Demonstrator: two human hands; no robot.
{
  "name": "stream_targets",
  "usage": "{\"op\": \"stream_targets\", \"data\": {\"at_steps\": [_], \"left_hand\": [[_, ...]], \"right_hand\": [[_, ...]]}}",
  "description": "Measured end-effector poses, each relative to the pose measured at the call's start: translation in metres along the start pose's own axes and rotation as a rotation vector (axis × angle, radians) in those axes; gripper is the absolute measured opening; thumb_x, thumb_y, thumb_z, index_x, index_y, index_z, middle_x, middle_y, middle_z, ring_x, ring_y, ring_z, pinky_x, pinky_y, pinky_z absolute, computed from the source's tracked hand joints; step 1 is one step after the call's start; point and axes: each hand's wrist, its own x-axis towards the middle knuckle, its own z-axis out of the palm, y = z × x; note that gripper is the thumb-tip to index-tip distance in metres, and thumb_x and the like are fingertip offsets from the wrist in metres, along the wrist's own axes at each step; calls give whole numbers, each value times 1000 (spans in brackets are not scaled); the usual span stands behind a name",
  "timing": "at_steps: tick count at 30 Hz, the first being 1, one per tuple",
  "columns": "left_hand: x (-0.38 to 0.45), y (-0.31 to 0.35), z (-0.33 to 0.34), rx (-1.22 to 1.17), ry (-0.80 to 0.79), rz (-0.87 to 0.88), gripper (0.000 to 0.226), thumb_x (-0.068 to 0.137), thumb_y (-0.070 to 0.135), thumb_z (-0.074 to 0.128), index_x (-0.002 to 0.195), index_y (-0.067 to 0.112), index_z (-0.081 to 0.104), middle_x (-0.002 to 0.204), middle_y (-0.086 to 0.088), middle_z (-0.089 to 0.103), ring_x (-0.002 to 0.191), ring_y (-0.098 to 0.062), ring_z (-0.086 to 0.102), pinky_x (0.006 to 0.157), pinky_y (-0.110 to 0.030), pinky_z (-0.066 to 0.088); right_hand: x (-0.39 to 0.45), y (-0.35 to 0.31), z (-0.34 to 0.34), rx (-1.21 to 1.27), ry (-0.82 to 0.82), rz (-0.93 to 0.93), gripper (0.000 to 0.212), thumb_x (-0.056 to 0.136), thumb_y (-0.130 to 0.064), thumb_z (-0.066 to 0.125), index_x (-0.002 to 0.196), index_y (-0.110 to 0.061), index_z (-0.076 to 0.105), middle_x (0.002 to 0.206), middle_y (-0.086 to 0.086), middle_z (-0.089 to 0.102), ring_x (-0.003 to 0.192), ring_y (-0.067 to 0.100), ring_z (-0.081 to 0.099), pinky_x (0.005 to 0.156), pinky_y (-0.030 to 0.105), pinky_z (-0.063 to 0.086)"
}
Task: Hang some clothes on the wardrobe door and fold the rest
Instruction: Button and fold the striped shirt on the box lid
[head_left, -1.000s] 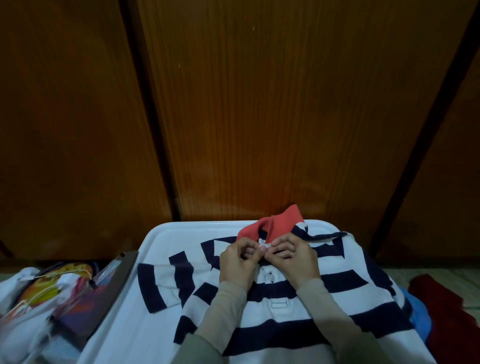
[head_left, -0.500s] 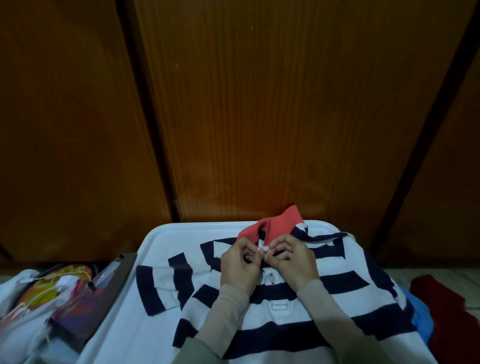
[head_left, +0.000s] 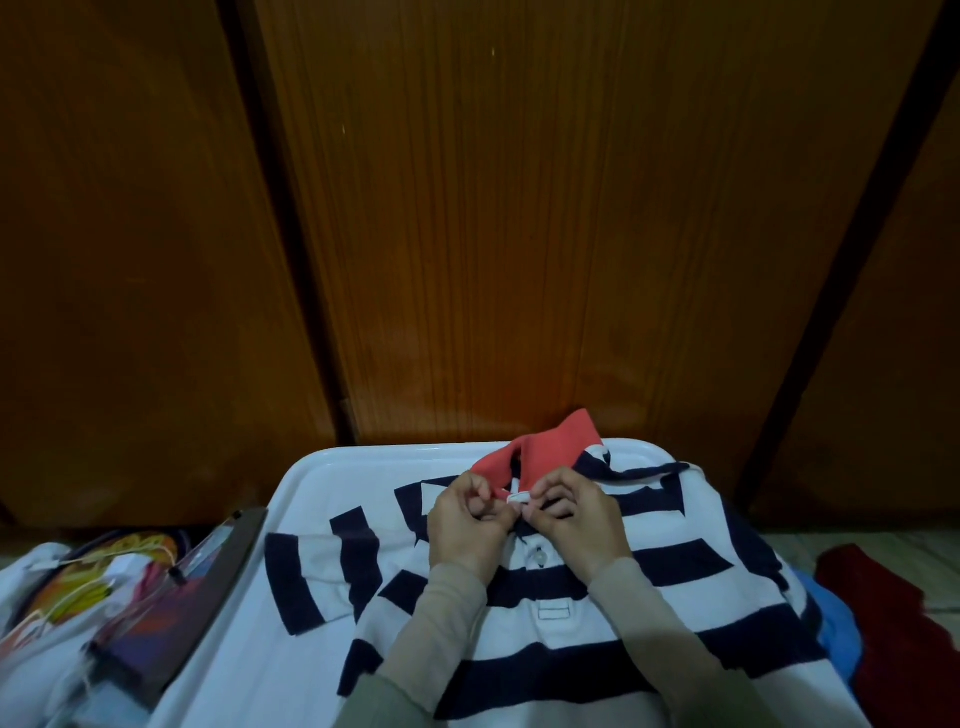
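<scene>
A navy-and-white striped polo shirt (head_left: 566, 634) with a coral collar (head_left: 550, 452) lies face up on a white table (head_left: 332, 478). My left hand (head_left: 465, 525) and my right hand (head_left: 576, 519) meet at the top of the shirt's placket, just below the collar. Both pinch the white placket edges at the top button. A lower white button (head_left: 540, 558) shows between my wrists. The brown wardrobe doors (head_left: 519, 218) rise straight behind the table.
A pile of printed clothes and packaging (head_left: 104, 603) lies left of the table. At the right sit a blue garment (head_left: 839, 629) and a dark red garment (head_left: 893, 623) on the floor.
My hands stay at the collar with small finger movements on the placket's top button. The shirt has not shifted.
</scene>
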Motion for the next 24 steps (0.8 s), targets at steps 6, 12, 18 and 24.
{"op": "stream_targets", "data": {"at_steps": [6, 12, 18, 24], "left_hand": [[-3, 7, 0, -115, -20, -74, 48, 69, -24, 60, 56, 13, 33, 39, 7, 47, 36, 1, 39, 44, -11, 40], [0, 7, -2, -105, -15, -94, 49, 68, -23, 63, 55, 13, 33, 38, 10, 46, 37, 2, 40, 49, -14, 43], [-4, 7, 0, 35, 22, -56, 35, 69, -14, 71, 63, 11, 48, 46, 7, 56, 48, -2, 55, 60, -13, 47], [-1, -3, 0, 481, 86, 132, 31, 73, 23, 78, 64, 34, 51, 66, 8, 63, 74, -13, 61, 73, -28, 51]], "right_hand": [[0, 0, 1, 5, -1, -24, 23, 79, -3, 71, 74, -21, 57, 72, -7, 60, 62, 4, 54, 62, 9, 45], [-1, -1, 1, 74, 44, -44, 23, 80, 3, 67, 72, -17, 61, 68, -2, 62, 66, 10, 60, 60, 9, 48], [4, 5, 2, -54, 58, -60, 23, 82, 4, 64, 71, -16, 60, 69, -1, 62, 65, 12, 62, 60, 10, 49], [5, 10, 2, -373, 97, -147, 19, 85, -1, 59, 78, -15, 68, 87, -3, 58, 68, 5, 53, 69, 20, 50]]}}
